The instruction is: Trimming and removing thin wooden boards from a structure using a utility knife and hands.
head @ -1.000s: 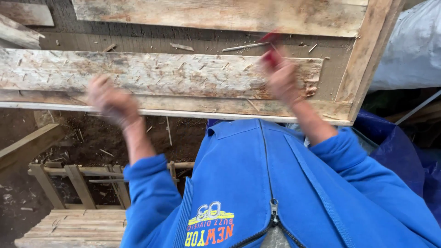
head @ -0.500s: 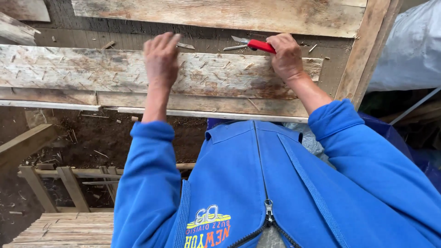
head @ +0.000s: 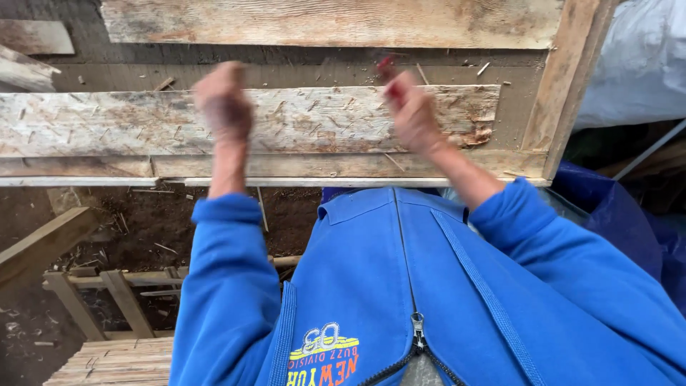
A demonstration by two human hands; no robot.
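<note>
Weathered wood is filling the head camera's view: a rough, splintered plank (head: 143, 121) is lying flat across a wooden frame, directly under both raised hands. The left hand (head: 224, 107) is hovering over the middle of the plank, blurred, seemingly curled into a loose fist; whether it is holding anything cannot be told. The right hand (head: 414, 114) is closing around a red-handled tool (head: 386, 71), of which only a smeared red tip is showing above the knuckles, so its exact kind is unclear. It appears to be held upright in the fist, the way one grips a small cutting or prying tool over a board.

Beyond the hands, a paler, smoother board (head: 329, 21) is running parallel. To the right of the right hand, an upright timber post (head: 564, 93) is closing off the frame, with white sheeting (head: 643, 64) behind it. Below the wrists, blue jacket sleeves (head: 229, 286) and a zipped front are filling the foreground. Lower left of the left hand, dark soil (head: 143, 221) and a slatted wooden rack (head: 107, 286) are showing.
</note>
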